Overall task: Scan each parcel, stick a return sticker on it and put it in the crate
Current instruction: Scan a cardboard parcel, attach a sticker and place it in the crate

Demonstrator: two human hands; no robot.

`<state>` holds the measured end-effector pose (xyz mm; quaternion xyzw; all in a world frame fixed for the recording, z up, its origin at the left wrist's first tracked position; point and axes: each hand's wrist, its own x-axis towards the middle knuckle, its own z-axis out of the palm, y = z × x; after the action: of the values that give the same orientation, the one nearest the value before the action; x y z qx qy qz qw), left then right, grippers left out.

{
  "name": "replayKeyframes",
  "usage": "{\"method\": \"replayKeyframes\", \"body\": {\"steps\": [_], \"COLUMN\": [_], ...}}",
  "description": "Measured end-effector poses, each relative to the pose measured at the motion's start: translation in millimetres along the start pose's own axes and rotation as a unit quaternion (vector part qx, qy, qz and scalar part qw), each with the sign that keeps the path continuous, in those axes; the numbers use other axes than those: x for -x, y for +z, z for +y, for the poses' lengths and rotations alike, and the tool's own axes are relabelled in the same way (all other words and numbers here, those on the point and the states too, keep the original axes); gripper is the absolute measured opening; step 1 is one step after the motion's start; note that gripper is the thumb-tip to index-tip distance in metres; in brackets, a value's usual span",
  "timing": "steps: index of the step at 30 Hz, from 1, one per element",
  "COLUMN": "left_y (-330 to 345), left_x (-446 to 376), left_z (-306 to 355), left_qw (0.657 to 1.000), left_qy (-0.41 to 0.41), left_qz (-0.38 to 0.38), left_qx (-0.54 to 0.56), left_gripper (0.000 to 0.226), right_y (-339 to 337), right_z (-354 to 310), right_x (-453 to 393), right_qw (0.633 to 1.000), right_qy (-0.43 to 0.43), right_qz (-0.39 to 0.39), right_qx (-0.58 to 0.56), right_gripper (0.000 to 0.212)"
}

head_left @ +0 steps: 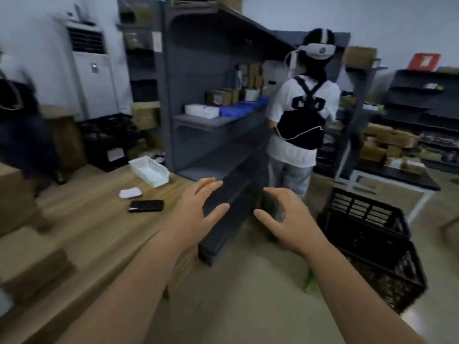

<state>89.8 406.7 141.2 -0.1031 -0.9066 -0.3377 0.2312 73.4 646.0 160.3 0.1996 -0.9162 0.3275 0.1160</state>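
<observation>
— What were the hands doing?
— Both were empty: the left hand (196,209) had its fingers spread, the right hand (285,217) hung loosely curled, holding nothing.
— And the crate?
— The black crate (367,242) sat on the floor at the right; blurred cardboard boxes (27,259) lay on the wooden table (99,229), left, near a phone (146,206).

Only 2 bare forearms and hands show of the person. The left hand (196,209) and the right hand (285,217) wear no gloves, rings or watch. No sleeve reaches either wrist; both forearms are uncovered.
</observation>
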Motion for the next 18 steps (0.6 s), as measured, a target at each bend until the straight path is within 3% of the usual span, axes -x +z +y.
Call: {"method": "replayKeyframes", "body": {"steps": [9,18], "left_y": [-75.4,-63.2], "left_x": [25.1,-1.2], "left_z": [-119.0,-190.5], "left_qw": [0.975,0.929], "left_qy": [-0.195,-0.333], "left_qz": [0.076,0.128], "left_qx": [-0.076,-0.096], "left_gripper": [0.056,0.057], "right_y": [132.9,236.6], "right_z": [-56.5,-59.3], "right_x": [-124.6,-228.6], "right_qw": [0.980,0.936], "right_qy": [-0.125,-0.203], "right_qz": [-0.141,-0.260], "right_qx": [-0.062,-0.124], "right_gripper": [0.061,0.060]}}
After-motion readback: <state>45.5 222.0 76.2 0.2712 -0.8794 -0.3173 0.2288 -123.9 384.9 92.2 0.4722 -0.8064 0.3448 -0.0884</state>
